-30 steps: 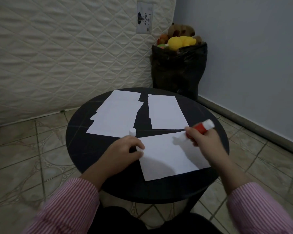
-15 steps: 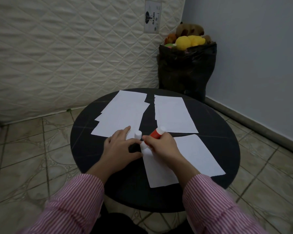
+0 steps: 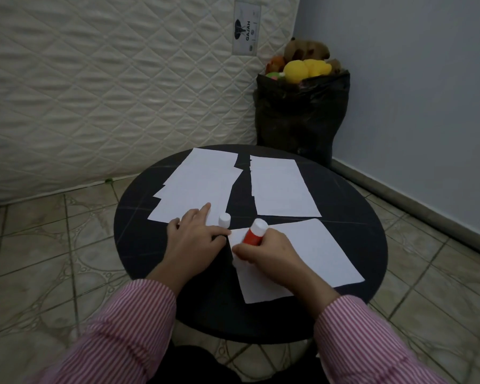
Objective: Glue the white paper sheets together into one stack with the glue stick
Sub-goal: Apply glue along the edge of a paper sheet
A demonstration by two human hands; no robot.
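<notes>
the right hand (image 3: 272, 252) grips the glue stick (image 3: 255, 233), its tip down on the near sheet (image 3: 311, 250) at the left edge; the left hand (image 3: 197, 234) lies flat and unclenched on the table (image 3: 139, 228), fingertips touching the left pile (image 3: 197, 187); the cap (image 3: 224, 219) stands just beside it.

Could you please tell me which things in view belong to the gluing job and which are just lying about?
Job:
- glue stick in right hand
- near sheet, left hand at its corner
- white cap
- left pile
- right pile

Lying about:
- black bag of toys
- mattress
</notes>
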